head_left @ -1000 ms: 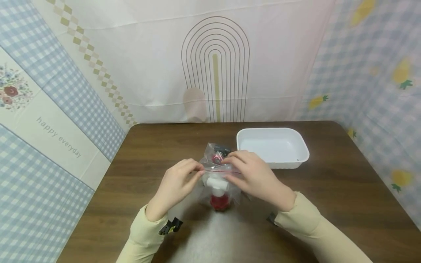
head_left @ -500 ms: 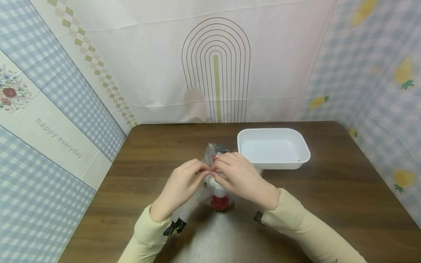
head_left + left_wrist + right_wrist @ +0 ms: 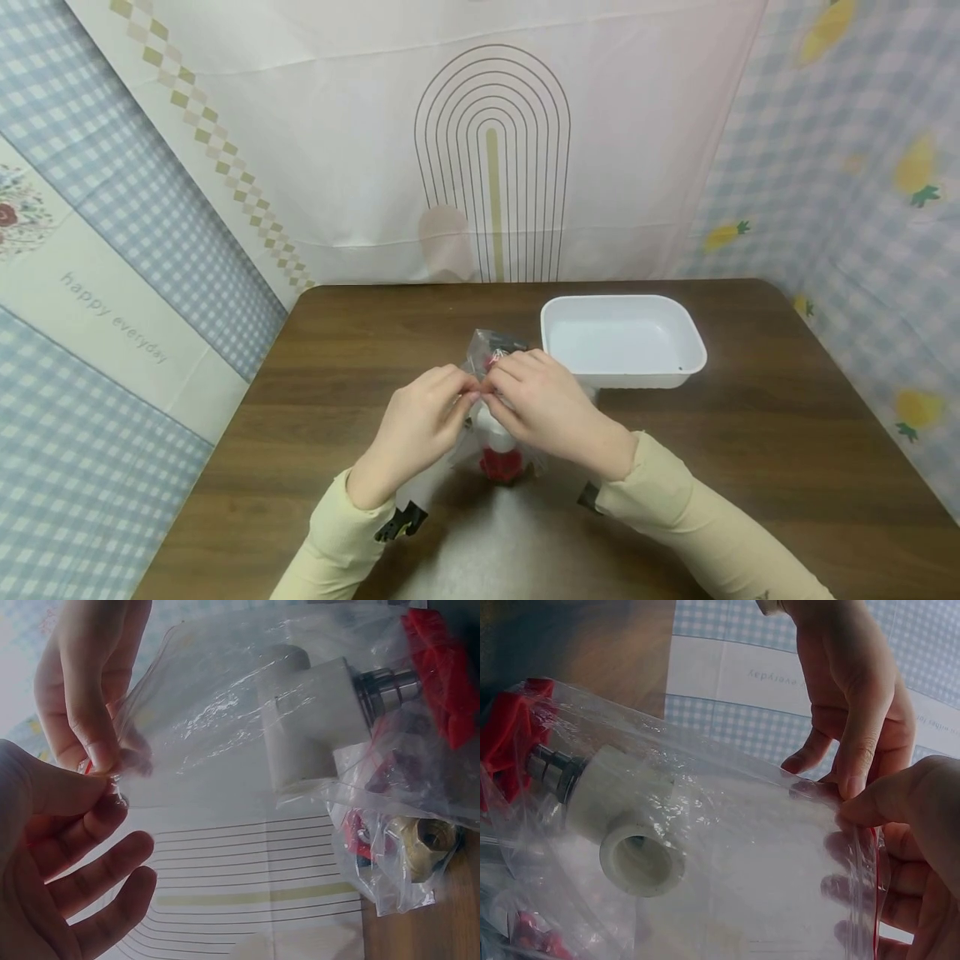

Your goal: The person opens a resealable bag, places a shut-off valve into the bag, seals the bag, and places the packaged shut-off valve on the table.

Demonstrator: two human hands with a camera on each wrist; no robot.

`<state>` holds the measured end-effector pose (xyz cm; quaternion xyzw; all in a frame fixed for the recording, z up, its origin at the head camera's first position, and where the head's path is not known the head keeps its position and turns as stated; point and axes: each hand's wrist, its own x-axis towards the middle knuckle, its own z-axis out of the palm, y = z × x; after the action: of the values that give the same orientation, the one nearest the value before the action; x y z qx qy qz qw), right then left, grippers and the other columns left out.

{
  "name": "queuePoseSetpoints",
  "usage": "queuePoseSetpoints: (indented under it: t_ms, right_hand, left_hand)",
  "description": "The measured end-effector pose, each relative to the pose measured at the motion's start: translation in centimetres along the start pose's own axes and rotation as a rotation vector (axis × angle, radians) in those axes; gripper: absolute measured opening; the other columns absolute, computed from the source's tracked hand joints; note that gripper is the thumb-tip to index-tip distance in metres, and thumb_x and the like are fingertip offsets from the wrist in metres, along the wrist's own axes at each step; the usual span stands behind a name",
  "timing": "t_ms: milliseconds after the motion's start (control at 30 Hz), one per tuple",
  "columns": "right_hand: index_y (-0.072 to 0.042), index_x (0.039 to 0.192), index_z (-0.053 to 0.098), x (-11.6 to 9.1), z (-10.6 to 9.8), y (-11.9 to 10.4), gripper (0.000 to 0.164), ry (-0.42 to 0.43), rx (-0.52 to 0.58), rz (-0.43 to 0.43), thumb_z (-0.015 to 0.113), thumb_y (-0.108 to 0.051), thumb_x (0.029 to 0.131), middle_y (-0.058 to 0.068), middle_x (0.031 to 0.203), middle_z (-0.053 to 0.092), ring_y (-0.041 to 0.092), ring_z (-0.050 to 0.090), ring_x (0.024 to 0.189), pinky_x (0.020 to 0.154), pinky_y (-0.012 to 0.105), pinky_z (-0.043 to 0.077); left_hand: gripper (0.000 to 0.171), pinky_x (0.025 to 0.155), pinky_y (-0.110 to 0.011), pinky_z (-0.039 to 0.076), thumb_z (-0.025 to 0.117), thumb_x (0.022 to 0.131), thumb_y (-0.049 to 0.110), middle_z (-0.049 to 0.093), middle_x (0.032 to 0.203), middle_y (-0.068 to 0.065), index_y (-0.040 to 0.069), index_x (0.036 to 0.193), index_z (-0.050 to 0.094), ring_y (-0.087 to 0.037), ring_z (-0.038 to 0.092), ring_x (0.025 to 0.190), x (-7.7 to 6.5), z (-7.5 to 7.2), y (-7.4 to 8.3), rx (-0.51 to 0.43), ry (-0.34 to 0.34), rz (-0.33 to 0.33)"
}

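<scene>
A clear zip bag (image 3: 772, 862) with a red zip line stands upright between the hands, zip end up. Inside it is a white plastic valve (image 3: 619, 791) with a metal stem and a red handle (image 3: 442, 679), handle end down. Left hand (image 3: 420, 425) pinches the zip edge at its left corner between thumb and index finger. Right hand (image 3: 551, 408) pinches the same edge right beside it, the fingertips of both hands meeting. From the head view, the hands cover most of the bag's top.
Behind the valve bag, another clear bag (image 3: 482, 346) holds a brass fitting (image 3: 424, 844) and red and dark parts. A white plastic tray (image 3: 622, 380) stands behind and to the right on the brown wooden table (image 3: 360, 333). Patterned cloth hangs around the table.
Over the last second my right hand has moved left along the zip edge until it meets my left hand. Since half a second ago the hands have hardly moved.
</scene>
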<state>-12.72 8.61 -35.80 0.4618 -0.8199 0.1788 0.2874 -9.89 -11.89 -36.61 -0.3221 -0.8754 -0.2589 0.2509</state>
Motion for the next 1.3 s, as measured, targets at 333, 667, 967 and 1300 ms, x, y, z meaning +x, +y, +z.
queuePoseSetpoints:
  t_ms: [333,667,967,1300]
  right_hand:
    - [-0.012,0.091,0.066,-0.57,0.14,0.08,0.01,-0.031,0.007,0.028,0.072,-0.019,0.091,-0.001,0.086,0.064,0.022,0.062,0.083,0.071,0.035,0.048]
    - [-0.012,0.092,0.067,-0.66,-0.09,0.23,0.007,-0.073,0.005,0.037,0.069,-0.018,0.093,-0.001,0.087,0.064,0.021,0.062,0.086,0.075,0.035,0.05]
    - [-0.012,0.095,0.068,-0.68,-0.16,0.21,0.008,-0.058,0.007,0.039,0.07,-0.02,0.093,0.0,0.092,0.067,0.022,0.064,0.089,0.078,0.036,0.051]
    - [-0.012,0.093,0.069,-0.71,-0.25,0.1,0.008,-0.079,0.012,0.052,0.071,-0.019,0.093,-0.001,0.09,0.067,0.02,0.062,0.085,0.076,0.035,0.051]
  left_hand:
    - [0.005,0.059,-0.026,0.047,0.069,0.094,0.012,0.06,0.084,0.007,0.014,0.091,0.065,-0.008,0.052,0.072,-0.19,0.1,-0.44,-0.044,-0.009,-0.002]
    - [0.006,0.066,-0.026,0.051,0.071,0.094,0.014,0.066,0.092,0.008,0.014,0.1,0.069,-0.009,0.057,0.082,0.16,-0.04,-0.59,-0.053,-0.06,0.038]
    - [0.008,0.062,-0.027,0.051,0.072,0.092,0.01,0.066,0.087,0.008,0.016,0.095,0.068,-0.011,0.058,0.079,0.26,-0.05,-0.57,0.012,-0.027,0.056]
    - [0.004,0.064,-0.028,0.052,0.069,0.095,0.012,0.066,0.089,0.007,0.014,0.097,0.067,-0.011,0.06,0.08,0.44,-0.05,-0.4,0.034,-0.049,0.081]
